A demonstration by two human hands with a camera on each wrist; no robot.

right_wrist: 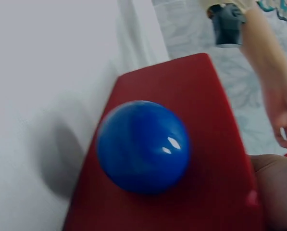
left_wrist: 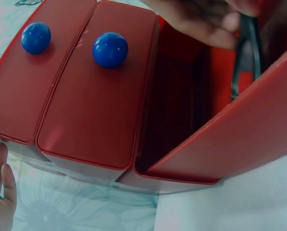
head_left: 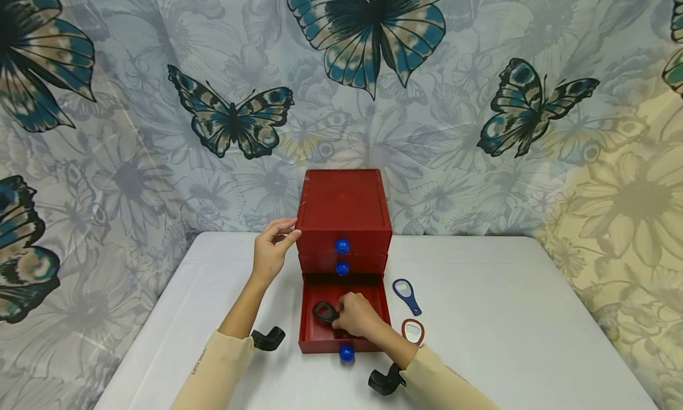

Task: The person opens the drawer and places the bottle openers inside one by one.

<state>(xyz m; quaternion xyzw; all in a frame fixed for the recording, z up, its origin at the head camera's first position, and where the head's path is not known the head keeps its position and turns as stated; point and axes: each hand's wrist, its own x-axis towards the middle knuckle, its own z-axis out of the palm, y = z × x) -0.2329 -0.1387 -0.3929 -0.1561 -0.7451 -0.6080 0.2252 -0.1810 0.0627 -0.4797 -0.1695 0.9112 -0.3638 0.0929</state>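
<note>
A red drawer cabinet [head_left: 344, 202] with blue ball knobs stands on the table, its bottom drawer [head_left: 312, 336] pulled out. Inside that drawer my right hand [head_left: 358, 314] pinches a black magnifying glass [head_left: 324, 311] by its handle, the round rim pointing left. The left wrist view shows the same magnifying glass [left_wrist: 237, 72] blurred and partly behind the drawer front. Up at the cabinet's left side, my left hand [head_left: 271, 253] rests its fingertips near the top front edge, fingers loosely bent. The right wrist view is mostly filled by the drawer's blue knob [right_wrist: 143, 147].
To the right of the open drawer lie a blue magnifying glass [head_left: 407, 296] and a red one [head_left: 413, 331], partly covered by the right forearm. The two upper drawers [head_left: 320, 244] are closed. Behind the white table [head_left: 480, 315] hangs a butterfly-patterned cloth [head_left: 427, 179].
</note>
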